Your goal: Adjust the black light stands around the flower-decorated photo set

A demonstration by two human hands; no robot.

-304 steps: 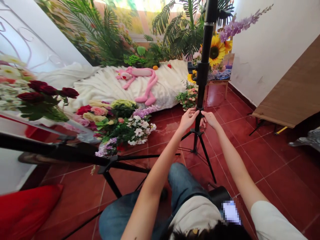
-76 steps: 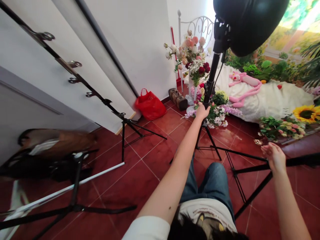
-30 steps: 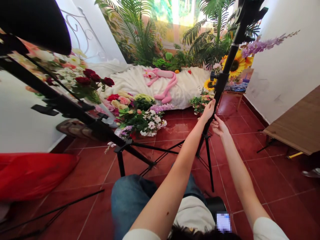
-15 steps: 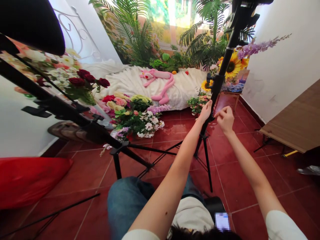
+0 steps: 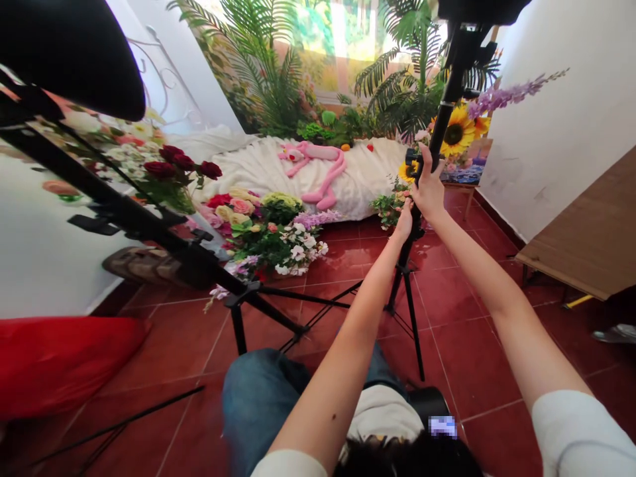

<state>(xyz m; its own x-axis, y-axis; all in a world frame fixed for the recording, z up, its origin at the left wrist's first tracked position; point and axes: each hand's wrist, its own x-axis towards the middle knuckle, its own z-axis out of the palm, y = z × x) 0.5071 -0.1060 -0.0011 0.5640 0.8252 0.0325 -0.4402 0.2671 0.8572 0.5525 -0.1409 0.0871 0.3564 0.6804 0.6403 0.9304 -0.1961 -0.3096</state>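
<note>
A black tripod stand [image 5: 451, 89] rises in front of me, leaning slightly to the right, with a dark device [image 5: 481, 10] at its top cut off by the frame edge. My left hand [image 5: 405, 224] is closed around the lower part of its pole. Just above it, my right hand [image 5: 430, 189] grips the pole below a collar with a black knob [image 5: 411, 158]. Its index finger points up along the pole and its thumb lies on the far side. Part of the pole is hidden behind both hands.
A second black stand [image 5: 163, 242] with a large dark head slants across the left. Artificial flowers [image 5: 298, 252] and a white cloth [image 5: 238, 162] with a pink plush toy [image 5: 322, 154] lie ahead. A brown board [image 5: 586, 232] stands right, a red bag [image 5: 64, 358] left.
My right hand has moved up and left from beside the stand onto its pole. My left hand stays on the pole, slightly lower. The view has shifted slightly.
</note>
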